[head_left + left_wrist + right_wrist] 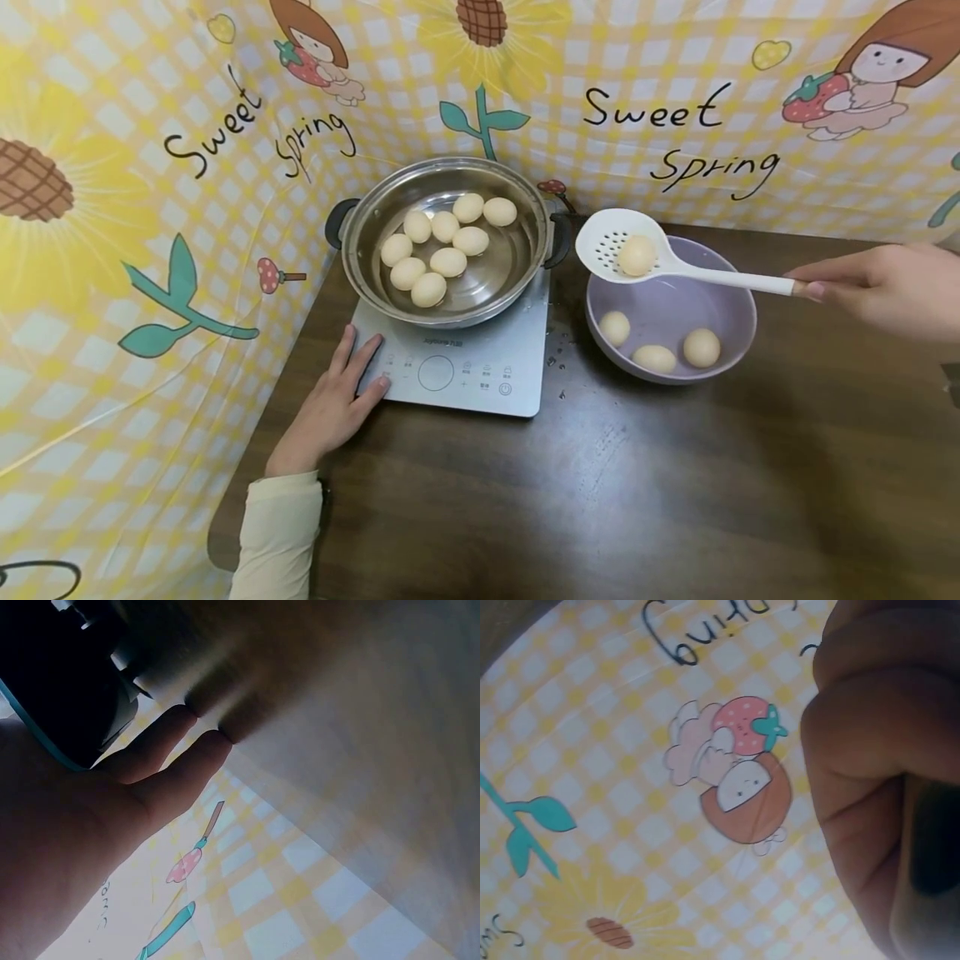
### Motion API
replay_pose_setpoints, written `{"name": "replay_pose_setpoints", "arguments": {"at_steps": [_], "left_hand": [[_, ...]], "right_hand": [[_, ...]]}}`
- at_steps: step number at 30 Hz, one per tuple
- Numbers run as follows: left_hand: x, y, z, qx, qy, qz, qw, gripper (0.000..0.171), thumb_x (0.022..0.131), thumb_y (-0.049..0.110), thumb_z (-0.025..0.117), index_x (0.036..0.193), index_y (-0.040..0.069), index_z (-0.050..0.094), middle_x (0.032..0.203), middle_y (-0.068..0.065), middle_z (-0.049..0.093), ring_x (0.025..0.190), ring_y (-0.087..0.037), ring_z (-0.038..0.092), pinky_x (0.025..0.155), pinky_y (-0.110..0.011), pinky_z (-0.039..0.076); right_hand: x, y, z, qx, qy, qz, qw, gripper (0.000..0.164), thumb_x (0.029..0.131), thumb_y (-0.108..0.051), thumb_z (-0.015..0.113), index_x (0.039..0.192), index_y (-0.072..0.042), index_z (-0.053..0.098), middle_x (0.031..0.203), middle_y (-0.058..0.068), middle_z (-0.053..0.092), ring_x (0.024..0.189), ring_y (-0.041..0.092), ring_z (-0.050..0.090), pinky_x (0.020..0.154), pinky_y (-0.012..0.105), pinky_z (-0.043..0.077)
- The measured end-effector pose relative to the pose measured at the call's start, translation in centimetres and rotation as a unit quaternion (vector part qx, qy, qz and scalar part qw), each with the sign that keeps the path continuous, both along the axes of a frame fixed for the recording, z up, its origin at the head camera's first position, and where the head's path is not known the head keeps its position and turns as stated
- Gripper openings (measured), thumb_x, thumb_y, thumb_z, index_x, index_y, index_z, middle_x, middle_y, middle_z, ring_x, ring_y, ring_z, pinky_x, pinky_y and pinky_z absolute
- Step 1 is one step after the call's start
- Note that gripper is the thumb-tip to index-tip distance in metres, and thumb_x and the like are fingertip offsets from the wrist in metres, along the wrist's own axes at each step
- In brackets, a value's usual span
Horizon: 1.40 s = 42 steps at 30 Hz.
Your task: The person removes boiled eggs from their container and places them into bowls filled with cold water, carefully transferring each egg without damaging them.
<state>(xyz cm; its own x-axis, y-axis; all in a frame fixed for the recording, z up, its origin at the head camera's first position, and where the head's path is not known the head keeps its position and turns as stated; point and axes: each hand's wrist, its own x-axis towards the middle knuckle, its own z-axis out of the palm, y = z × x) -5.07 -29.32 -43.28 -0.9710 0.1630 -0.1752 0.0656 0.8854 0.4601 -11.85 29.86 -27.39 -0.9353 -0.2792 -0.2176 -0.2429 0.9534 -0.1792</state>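
My right hand (pixel 892 287) grips the handle of a white slotted spoon (pixel 720 277); its curled fingers (pixel 870 735) fill the side of the right wrist view. One egg (pixel 637 255) lies in the spoon's perforated head, over the back left of a purple bowl (pixel 667 317). Three more eggs sit at the bottom of that bowl. With fingers spread, my left hand (pixel 333 404) rests at the left edge of a white induction cooker (pixel 480 396). On the cooker stands a steel pot (pixel 498 279) with several eggs (pixel 447 262) in it.
Black side handles (pixel 558 240) stick out from the pot. Water drops (pixel 555 362) dot the dark wooden table (pixel 600 500) between cooker and bowl. A checked, flower-printed cloth (pixel 405 92) hangs along the back and left of the table.
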Motion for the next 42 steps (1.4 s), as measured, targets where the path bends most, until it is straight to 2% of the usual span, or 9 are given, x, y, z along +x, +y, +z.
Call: {"name": "replay_pose_setpoints", "arguments": {"at_steps": [4, 14, 22, 26, 33, 35, 37, 40, 42], "left_hand": [[0.0, 0.0, -0.2, 0.002, 0.004, -0.003, 1.0, 0.065, 0.098, 0.052, 0.038, 0.153, 0.029, 0.012, 0.156, 0.0, -0.015, 0.13, -0.056, 0.02, 0.093, -0.068, 0.025], [0.1, 0.2, -0.3, 0.004, -0.001, 0.002, 1.0, 0.065, 0.098, 0.053, 0.038, 0.153, 0.032, 0.011, 0.156, 0.001, -0.016, 0.13, -0.055, 0.019, 0.094, -0.067, 0.025], [0.0, 0.4, -0.3, 0.007, -0.001, 0.001, 1.0, 0.065, 0.098, 0.052, 0.038, 0.153, 0.03, 0.011, 0.156, 0.0, -0.016, 0.131, -0.055, 0.018, 0.094, -0.067, 0.024], [0.0, 0.5, -0.4, 0.006, -0.004, 0.001, 1.0, 0.065, 0.098, 0.052, 0.038, 0.153, 0.032, 0.011, 0.156, 0.001, -0.016, 0.13, -0.055, 0.019, 0.093, -0.068, 0.024], [0.0, 0.4, -0.3, 0.009, -0.003, -0.004, 0.9999, 0.065, 0.098, 0.051, 0.039, 0.153, 0.03, 0.011, 0.156, 0.0, -0.016, 0.131, -0.055, 0.017, 0.094, -0.068, 0.024], [0.0, 0.3, -0.1, 0.01, -0.001, -0.005, 0.9999, 0.065, 0.098, 0.051, 0.039, 0.153, 0.03, 0.012, 0.156, 0.0, -0.016, 0.131, -0.055, 0.017, 0.094, -0.068, 0.024], [0.0, 0.2, 0.0, 0.008, -0.001, -0.005, 1.0, 0.065, 0.098, 0.051, 0.04, 0.153, 0.03, 0.012, 0.156, 0.0, -0.016, 0.131, -0.055, 0.017, 0.094, -0.068, 0.024], [-0.2, 0.1, 0.0, 0.008, -0.002, -0.006, 0.9999, 0.065, 0.098, 0.051, 0.04, 0.153, 0.03, 0.012, 0.156, 0.001, -0.016, 0.131, -0.056, 0.017, 0.094, -0.068, 0.024], [-0.3, 0.2, 0.0, 0.007, -0.003, -0.007, 0.9999, 0.065, 0.098, 0.051, 0.04, 0.153, 0.03, 0.012, 0.156, 0.001, -0.016, 0.13, -0.056, 0.017, 0.093, -0.068, 0.024]], "right_hand": [[0.3, 0.8, -0.9, 0.008, 0.009, -0.009, 1.0, 0.039, 0.1, -0.029, 0.049, 0.125, -0.001, 0.06, 0.061, 0.001, 0.049, 0.046, 0.019, 0.033, 0.045, 0.033, 0.029], [1.3, 2.3, -3.3, 0.004, -0.01, -0.004, 1.0, 0.041, 0.099, -0.033, 0.048, 0.126, -0.004, 0.061, 0.097, 0.02, 0.067, 0.06, 0.022, 0.046, 0.05, 0.033, 0.032], [3.0, 3.0, -4.5, -0.012, 0.072, -0.003, 0.997, 0.033, 0.097, -0.027, 0.055, 0.118, -0.004, 0.065, 0.07, 0.008, 0.064, 0.044, 0.017, 0.031, 0.041, 0.031, 0.028], [3.5, 3.8, -4.9, -0.046, 0.155, 0.006, 0.987, 0.029, 0.096, -0.02, 0.056, 0.111, 0.003, 0.065, 0.056, 0.001, 0.053, 0.038, 0.012, 0.027, 0.037, 0.028, 0.026], [3.8, 4.8, -5.6, -0.166, 0.24, -0.041, 0.956, 0.018, 0.09, 0.004, 0.059, 0.103, 0.017, 0.059, 0.07, 0.032, 0.06, 0.04, -0.013, 0.031, 0.036, 0.015, 0.028], [3.7, 5.0, -5.8, -0.189, 0.258, -0.039, 0.947, 0.017, 0.088, 0.007, 0.061, 0.101, 0.018, 0.06, 0.068, 0.021, 0.065, 0.046, -0.018, 0.034, 0.038, 0.011, 0.03], [3.7, 5.2, -6.0, -0.211, 0.267, -0.044, 0.939, 0.016, 0.088, 0.007, 0.061, 0.099, 0.019, 0.06, 0.07, -0.008, 0.067, 0.053, -0.023, 0.036, 0.041, 0.007, 0.031], [3.8, 5.5, -6.3, -0.249, 0.277, -0.054, 0.927, 0.018, 0.089, 0.004, 0.062, 0.096, 0.02, 0.061, 0.083, -0.042, 0.048, 0.061, -0.026, 0.038, 0.046, 0.003, 0.033], [3.8, 5.6, -6.5, -0.272, 0.28, -0.063, 0.918, 0.02, 0.09, 0.003, 0.061, 0.097, 0.021, 0.06, 0.089, -0.048, 0.041, 0.067, -0.027, 0.04, 0.051, 0.001, 0.034]]}}
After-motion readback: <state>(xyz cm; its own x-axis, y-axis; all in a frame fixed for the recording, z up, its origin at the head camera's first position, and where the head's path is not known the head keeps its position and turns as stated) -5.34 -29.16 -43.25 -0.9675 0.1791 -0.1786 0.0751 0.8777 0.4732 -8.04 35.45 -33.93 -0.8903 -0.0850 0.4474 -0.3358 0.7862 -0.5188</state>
